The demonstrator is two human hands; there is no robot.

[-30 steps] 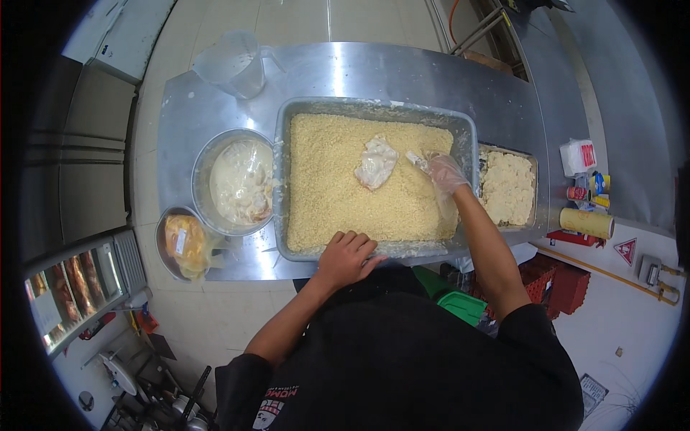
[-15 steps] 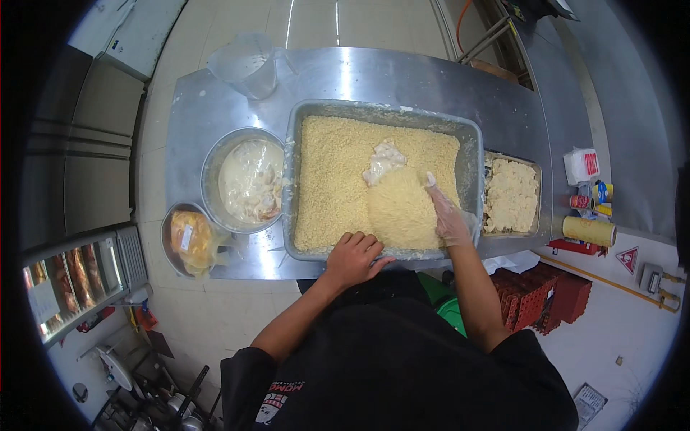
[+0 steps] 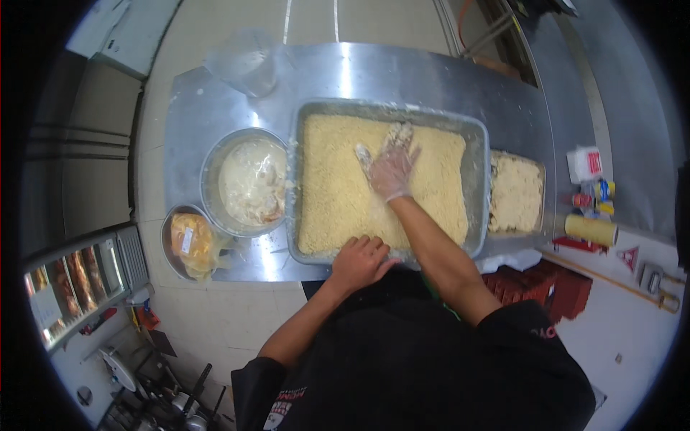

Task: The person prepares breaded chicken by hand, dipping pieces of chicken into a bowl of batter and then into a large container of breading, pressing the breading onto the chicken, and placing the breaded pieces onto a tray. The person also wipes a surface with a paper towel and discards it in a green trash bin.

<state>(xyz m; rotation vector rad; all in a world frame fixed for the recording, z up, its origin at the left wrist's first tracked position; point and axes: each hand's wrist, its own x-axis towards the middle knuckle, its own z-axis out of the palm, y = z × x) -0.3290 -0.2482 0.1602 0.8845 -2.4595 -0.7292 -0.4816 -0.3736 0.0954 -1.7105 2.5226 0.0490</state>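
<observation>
A grey tub (image 3: 480, 179) filled with pale yellow breadcrumbs (image 3: 327, 190) stands in front of me. My right hand (image 3: 392, 172), in a clear plastic glove caked with batter and crumbs, lies palm down on the crumbs with its fingers spread. Whatever is under that palm is hidden. At the tub's near rim, my bare left hand (image 3: 361, 263) has its fingers curled over the edge, thumb out to the side. Left of the tub, a round metal bowl (image 3: 208, 179) holds pieces in creamy white batter (image 3: 248, 176).
To the right, a metal tray (image 3: 543, 194) holds breaded pieces (image 3: 516, 194). A smaller bowl (image 3: 167, 244) with a bagged orange item (image 3: 192, 241) sits at the table's left edge. At the back left stands a clear jug (image 3: 255, 68). Red crates (image 3: 571, 291) are below, at right.
My right hand has moved from the tub's right side to its middle, over where the battered piece lay. The mound of crumbs is flattened. My left hand remains at the rim.
</observation>
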